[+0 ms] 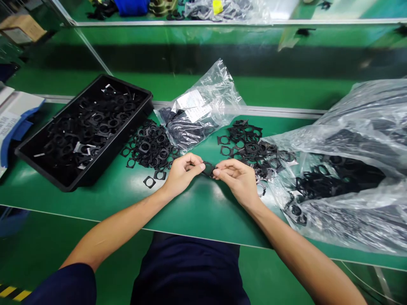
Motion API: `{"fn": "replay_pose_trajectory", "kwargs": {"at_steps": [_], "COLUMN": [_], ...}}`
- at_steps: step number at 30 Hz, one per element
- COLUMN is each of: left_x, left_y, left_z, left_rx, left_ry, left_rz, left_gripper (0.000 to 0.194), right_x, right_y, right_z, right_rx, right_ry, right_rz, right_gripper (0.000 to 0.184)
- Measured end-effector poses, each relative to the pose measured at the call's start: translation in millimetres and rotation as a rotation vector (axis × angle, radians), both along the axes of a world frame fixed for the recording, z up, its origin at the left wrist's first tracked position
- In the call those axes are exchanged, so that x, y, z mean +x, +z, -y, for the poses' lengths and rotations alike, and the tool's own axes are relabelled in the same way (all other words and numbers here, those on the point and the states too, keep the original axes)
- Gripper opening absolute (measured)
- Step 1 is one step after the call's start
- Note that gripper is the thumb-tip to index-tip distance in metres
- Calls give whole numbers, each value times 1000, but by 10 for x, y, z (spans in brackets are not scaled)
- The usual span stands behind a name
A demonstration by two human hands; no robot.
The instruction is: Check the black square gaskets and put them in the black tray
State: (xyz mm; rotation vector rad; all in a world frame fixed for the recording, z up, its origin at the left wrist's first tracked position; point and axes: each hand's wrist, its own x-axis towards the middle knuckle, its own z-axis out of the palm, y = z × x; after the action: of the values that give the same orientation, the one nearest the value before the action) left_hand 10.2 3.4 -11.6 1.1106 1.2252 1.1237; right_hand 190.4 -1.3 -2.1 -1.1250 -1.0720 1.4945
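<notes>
Between my two hands, just above the green bench top, is a small black plastic part (pixel 208 169). My left hand (pixel 184 171) pinches its left end with thumb and forefinger. On its right end my right hand (pixel 237 176) closes the same way. Fingertips cover much of the part, so its full shape is hidden. Left of my left hand lies a pile of black square ring frames (pixel 151 146), with a loose ring frame (pixel 149 182) nearer me. Beyond my right hand spreads another pile of thin black parts (pixel 251 146).
A black tray (pixel 79 180) full of black parts stands at the left. Behind my hands rests a clear labelled bag (pixel 219 91) of parts. A large open plastic bag (pixel 359 127) takes up the right side. A shelf edge (pixel 222 23) runs across the back.
</notes>
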Motion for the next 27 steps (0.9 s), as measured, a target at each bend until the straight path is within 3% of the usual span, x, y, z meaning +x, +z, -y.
{"fn": "replay_pose_trajectory", "kwargs": {"at_steps": [27], "left_x": [-18], "left_y": [0], "left_z": [13], "left_rx": [123], "left_ry": [-43], "left_rz": [-14], "left_gripper": [32], "right_x": [2], "right_y": [9], "right_z": [-23], "right_rx": [-4], "right_ry": [-1], "right_rz": [-2], "right_gripper": [39]}}
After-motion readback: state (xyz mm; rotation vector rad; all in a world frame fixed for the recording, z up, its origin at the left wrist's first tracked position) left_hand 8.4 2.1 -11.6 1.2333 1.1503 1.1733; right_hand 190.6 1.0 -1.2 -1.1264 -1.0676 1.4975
